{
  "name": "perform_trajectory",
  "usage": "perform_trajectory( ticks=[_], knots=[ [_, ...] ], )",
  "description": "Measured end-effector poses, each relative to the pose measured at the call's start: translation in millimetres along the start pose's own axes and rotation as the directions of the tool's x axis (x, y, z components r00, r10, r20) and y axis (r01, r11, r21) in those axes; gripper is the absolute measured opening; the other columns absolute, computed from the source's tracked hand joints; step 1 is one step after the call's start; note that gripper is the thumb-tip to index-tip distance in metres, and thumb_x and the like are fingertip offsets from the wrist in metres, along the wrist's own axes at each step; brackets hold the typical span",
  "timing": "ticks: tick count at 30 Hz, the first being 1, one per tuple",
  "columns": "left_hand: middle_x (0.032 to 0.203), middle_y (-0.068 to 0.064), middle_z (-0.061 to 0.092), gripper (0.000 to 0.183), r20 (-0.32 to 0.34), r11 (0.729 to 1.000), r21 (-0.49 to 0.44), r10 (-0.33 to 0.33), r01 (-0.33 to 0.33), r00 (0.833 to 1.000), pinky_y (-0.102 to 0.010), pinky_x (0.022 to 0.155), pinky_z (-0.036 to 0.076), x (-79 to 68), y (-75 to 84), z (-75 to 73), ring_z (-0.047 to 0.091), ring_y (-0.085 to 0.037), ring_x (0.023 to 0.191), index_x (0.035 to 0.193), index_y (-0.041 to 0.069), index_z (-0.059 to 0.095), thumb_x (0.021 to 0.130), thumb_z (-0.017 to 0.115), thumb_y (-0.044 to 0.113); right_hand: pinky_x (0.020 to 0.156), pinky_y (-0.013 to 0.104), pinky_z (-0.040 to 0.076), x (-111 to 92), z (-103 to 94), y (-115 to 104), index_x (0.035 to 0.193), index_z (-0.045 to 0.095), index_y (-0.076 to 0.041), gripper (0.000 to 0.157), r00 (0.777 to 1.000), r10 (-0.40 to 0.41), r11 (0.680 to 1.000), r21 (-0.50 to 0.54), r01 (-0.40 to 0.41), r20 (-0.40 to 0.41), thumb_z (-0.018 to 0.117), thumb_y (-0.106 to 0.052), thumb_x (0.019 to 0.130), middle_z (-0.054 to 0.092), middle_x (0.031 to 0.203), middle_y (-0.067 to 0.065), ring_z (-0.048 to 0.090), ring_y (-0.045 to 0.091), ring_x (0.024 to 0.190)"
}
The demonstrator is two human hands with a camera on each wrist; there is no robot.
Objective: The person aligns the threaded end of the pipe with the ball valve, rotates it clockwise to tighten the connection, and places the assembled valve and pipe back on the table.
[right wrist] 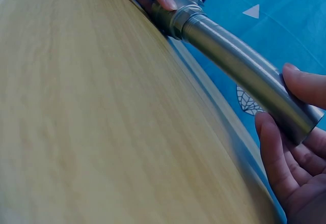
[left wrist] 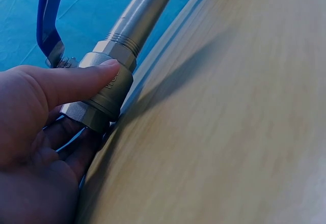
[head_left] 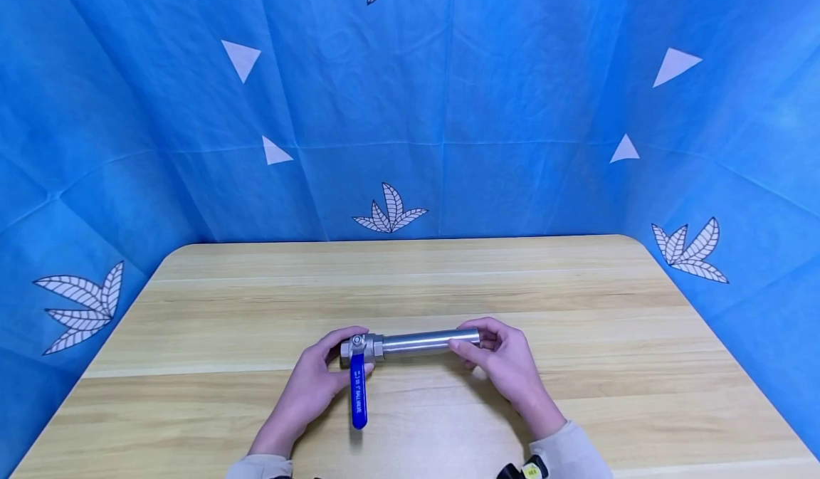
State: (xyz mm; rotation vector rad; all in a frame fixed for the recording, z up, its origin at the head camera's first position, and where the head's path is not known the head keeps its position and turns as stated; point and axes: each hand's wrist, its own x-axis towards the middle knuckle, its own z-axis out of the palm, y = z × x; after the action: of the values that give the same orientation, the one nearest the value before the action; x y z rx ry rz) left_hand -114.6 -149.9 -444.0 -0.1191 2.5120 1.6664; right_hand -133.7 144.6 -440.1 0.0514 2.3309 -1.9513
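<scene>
A metal ball valve [left wrist: 109, 89] with a blue lever handle [head_left: 358, 391] is joined to a straight steel pipe [head_left: 423, 341]. Threads show on the pipe where it enters the valve's hex end. My left hand [head_left: 314, 376] grips the valve body, thumb along its near side and fingers behind. At the pipe's far right end, my right hand [head_left: 502, 358] holds it between thumb and fingers. The pipe lies roughly level from left to right, and the lever points toward me. In the right wrist view the pipe's free end [right wrist: 305, 127] sits among the right fingers.
The light wood table [head_left: 410, 280] spreads under both hands, its far corners rounded. Blue cloth [head_left: 512, 109] with white triangles and leaf prints hangs behind it and at both sides. A dark wrist device [head_left: 528, 469] with a yellow label is at the right cuff.
</scene>
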Motion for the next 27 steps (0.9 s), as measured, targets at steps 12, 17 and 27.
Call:
perform_trajectory(
  ticks=[12, 17, 27],
  knots=[
    [0.132, 0.008, 0.058, 0.049, 0.001, 1.0, 0.0, -0.006, 0.006, 1.0, -0.052, 0.114, 0.035, -0.1, -0.3, -0.1, 0.045, -0.025, 0.136, 0.122, 0.036, 0.063, 0.078, 0.081, 0.023, 0.051, 0.035, 0.057, 0.3, 0.9, -0.1, 0.103, 0.07, -0.015, 0.043, 1.0, 0.012, 0.999, -0.029, -0.012, -0.007, 0.082, -0.043, 0.073, 0.067, 0.074, 0.014, 0.067, 0.028, 0.062],
    [0.133, 0.008, 0.058, 0.049, 0.001, 1.0, 0.007, -0.012, 0.012, 1.0, -0.052, 0.114, 0.035, -0.2, 0.0, -0.1, 0.045, -0.025, 0.136, 0.122, 0.037, 0.063, 0.078, 0.081, 0.023, 0.051, 0.035, 0.057, 1.0, 1.0, 1.0, 0.101, 0.07, -0.017, 0.041, 1.0, 0.019, 0.999, -0.028, -0.019, -0.002, 0.081, -0.045, 0.074, 0.068, 0.075, 0.014, 0.067, 0.028, 0.062],
    [0.133, 0.008, 0.058, 0.049, 0.0, 1.0, -0.002, -0.014, 0.014, 1.0, -0.052, 0.113, 0.036, -1.1, 0.9, -0.6, 0.045, -0.025, 0.136, 0.121, 0.038, 0.063, 0.078, 0.081, 0.023, 0.049, 0.034, 0.056, 1.2, 1.4, 1.2, 0.099, 0.07, -0.017, 0.04, 1.0, 0.018, 0.999, -0.034, -0.018, 0.0, 0.08, -0.046, 0.075, 0.069, 0.075, 0.013, 0.067, 0.028, 0.061]
  ],
)
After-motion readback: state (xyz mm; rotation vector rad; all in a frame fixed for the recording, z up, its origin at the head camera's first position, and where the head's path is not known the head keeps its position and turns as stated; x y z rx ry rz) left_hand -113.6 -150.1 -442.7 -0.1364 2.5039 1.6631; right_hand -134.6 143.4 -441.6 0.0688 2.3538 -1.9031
